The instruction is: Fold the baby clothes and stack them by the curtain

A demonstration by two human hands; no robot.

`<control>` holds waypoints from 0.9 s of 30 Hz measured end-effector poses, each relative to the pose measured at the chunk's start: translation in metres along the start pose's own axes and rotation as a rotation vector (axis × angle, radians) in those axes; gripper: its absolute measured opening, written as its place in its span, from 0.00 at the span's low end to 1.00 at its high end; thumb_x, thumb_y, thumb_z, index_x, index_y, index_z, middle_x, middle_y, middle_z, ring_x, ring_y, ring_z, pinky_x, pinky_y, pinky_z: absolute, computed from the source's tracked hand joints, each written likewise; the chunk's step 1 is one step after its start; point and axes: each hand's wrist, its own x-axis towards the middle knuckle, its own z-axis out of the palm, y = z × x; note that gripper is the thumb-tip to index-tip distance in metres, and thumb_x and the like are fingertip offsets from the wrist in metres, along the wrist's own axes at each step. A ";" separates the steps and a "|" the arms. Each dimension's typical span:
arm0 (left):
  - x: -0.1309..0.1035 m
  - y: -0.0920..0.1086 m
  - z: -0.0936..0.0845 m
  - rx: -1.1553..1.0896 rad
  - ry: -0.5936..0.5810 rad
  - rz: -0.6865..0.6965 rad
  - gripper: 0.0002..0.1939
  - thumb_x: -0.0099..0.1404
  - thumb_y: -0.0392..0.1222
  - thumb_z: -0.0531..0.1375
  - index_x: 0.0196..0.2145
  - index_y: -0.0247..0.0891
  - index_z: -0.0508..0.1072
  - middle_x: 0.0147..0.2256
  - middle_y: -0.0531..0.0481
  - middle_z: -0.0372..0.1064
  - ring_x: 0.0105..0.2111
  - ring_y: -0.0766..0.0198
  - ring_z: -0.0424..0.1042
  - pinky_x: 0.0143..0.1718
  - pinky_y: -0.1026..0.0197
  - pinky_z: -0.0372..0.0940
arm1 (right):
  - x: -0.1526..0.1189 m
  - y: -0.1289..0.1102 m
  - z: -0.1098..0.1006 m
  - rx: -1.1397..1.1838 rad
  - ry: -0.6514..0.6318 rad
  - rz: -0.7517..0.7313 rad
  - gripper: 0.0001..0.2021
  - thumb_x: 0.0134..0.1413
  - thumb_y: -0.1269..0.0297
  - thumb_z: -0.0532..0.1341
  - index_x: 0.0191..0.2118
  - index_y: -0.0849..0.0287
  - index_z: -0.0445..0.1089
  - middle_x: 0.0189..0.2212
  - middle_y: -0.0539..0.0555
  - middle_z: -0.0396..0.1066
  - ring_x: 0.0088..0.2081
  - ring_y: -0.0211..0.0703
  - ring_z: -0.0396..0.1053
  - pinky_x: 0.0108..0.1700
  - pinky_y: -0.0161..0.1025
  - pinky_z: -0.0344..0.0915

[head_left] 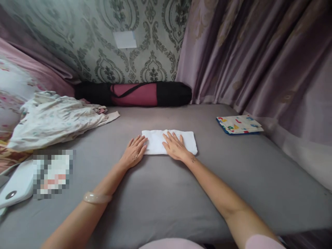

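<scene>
Calmly, a person presses both hands to a folded white cloth (155,142) lying flat near the middle of a bed (155,200) covered in a grey sheet. The right hand (174,146) rests palm down across the cloth, right of its middle, its fingers straight and spread apart. The left hand (134,152) lies at the cloth's left end, partly on the sheet, its fingers extended with slight gaps between them and their tips at the white edge. Both hands are opened out flat, touching the cloth from above rather than gripping it. A pale bracelet (97,198) circles the left forearm, small dark marks show near both wrists, and a pink sleeve (261,242) covers the right upper arm. To the right, well apart from the hands, sits a flat folded item (240,124) with colourful shapes and a blue underside. To the left lies a crumpled heap of pale printed fabric (59,117); nearer the person is a white object (19,185) with a dark round spot, beside a pixelated patch that hides its contents. Along the far edge, a long black and maroon bag (135,94) stretches before patterned wallpaper (90,45), with purple curtains (212,58) hanging at right.
</scene>
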 end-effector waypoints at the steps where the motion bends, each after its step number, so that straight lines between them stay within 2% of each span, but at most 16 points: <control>1: 0.000 -0.001 0.000 -0.006 -0.001 -0.005 0.28 0.73 0.52 0.38 0.63 0.42 0.59 0.64 0.46 0.55 0.66 0.56 0.47 0.66 0.45 0.42 | -0.001 0.004 -0.003 0.005 0.031 0.027 0.30 0.67 0.51 0.39 0.69 0.57 0.44 0.70 0.57 0.39 0.69 0.57 0.35 0.65 0.62 0.32; 4: 0.003 -0.001 0.000 -0.024 -0.026 -0.049 0.28 0.73 0.53 0.38 0.64 0.42 0.59 0.65 0.46 0.53 0.67 0.55 0.46 0.66 0.43 0.41 | -0.004 0.020 -0.007 0.003 0.099 0.155 0.30 0.67 0.51 0.38 0.69 0.60 0.44 0.70 0.60 0.38 0.69 0.59 0.32 0.64 0.64 0.30; 7: 0.013 0.008 -0.003 -0.028 -0.066 -0.106 0.29 0.72 0.54 0.38 0.64 0.41 0.57 0.66 0.44 0.49 0.67 0.52 0.43 0.65 0.39 0.41 | -0.006 0.033 -0.005 0.018 0.037 0.226 0.30 0.67 0.51 0.38 0.69 0.60 0.46 0.69 0.60 0.40 0.69 0.59 0.33 0.64 0.65 0.31; 11: 0.036 0.041 -0.006 -0.047 -0.126 -0.075 0.29 0.72 0.53 0.40 0.65 0.40 0.55 0.67 0.43 0.47 0.68 0.52 0.40 0.65 0.40 0.39 | -0.005 0.037 0.000 0.056 0.022 0.235 0.30 0.67 0.50 0.39 0.69 0.60 0.47 0.69 0.60 0.40 0.69 0.59 0.32 0.64 0.65 0.30; 14: 0.053 0.071 -0.004 -0.071 -0.191 -0.015 0.27 0.72 0.51 0.42 0.65 0.40 0.55 0.67 0.44 0.48 0.68 0.53 0.41 0.66 0.41 0.37 | -0.003 0.041 -0.005 0.131 0.008 0.226 0.30 0.67 0.51 0.40 0.68 0.60 0.48 0.69 0.60 0.40 0.69 0.58 0.34 0.64 0.64 0.32; 17: 0.067 0.091 0.002 -0.084 -0.237 -0.017 0.26 0.72 0.46 0.43 0.64 0.40 0.55 0.66 0.43 0.49 0.68 0.52 0.42 0.65 0.40 0.39 | -0.004 0.053 -0.020 0.151 0.094 0.273 0.28 0.67 0.56 0.44 0.67 0.62 0.51 0.68 0.62 0.45 0.68 0.54 0.42 0.65 0.56 0.42; 20: 0.075 0.098 0.009 -0.102 -0.248 -0.072 0.25 0.71 0.42 0.45 0.64 0.38 0.56 0.66 0.40 0.50 0.67 0.51 0.46 0.64 0.40 0.43 | -0.010 0.074 -0.038 0.081 0.211 0.415 0.24 0.65 0.61 0.48 0.60 0.68 0.62 0.59 0.69 0.62 0.61 0.54 0.59 0.59 0.46 0.54; 21: 0.075 0.098 0.012 -0.107 -0.245 -0.088 0.25 0.71 0.42 0.46 0.63 0.37 0.56 0.65 0.40 0.51 0.66 0.50 0.47 0.64 0.41 0.44 | -0.013 0.082 -0.043 0.068 0.197 0.479 0.23 0.64 0.61 0.48 0.56 0.69 0.67 0.54 0.70 0.67 0.57 0.55 0.64 0.56 0.45 0.58; 23: 0.076 0.098 0.015 -0.113 -0.235 -0.107 0.24 0.70 0.43 0.46 0.62 0.36 0.58 0.64 0.39 0.53 0.66 0.51 0.48 0.64 0.42 0.46 | -0.018 0.095 -0.051 0.064 0.088 0.592 0.22 0.63 0.58 0.49 0.49 0.68 0.72 0.46 0.71 0.73 0.51 0.57 0.70 0.49 0.45 0.62; 25: 0.074 0.097 0.017 -0.111 -0.218 -0.113 0.23 0.71 0.43 0.46 0.61 0.36 0.59 0.64 0.39 0.54 0.66 0.51 0.49 0.64 0.43 0.46 | -0.020 0.104 -0.054 0.063 -0.031 0.641 0.23 0.62 0.53 0.50 0.45 0.65 0.75 0.44 0.71 0.74 0.49 0.58 0.71 0.45 0.45 0.64; 27: 0.072 0.097 0.019 -0.102 -0.196 -0.104 0.24 0.71 0.44 0.46 0.61 0.35 0.59 0.64 0.39 0.53 0.66 0.51 0.49 0.64 0.43 0.46 | -0.020 0.106 -0.054 0.054 -0.097 0.632 0.23 0.60 0.49 0.51 0.42 0.63 0.76 0.43 0.70 0.75 0.48 0.57 0.72 0.43 0.44 0.64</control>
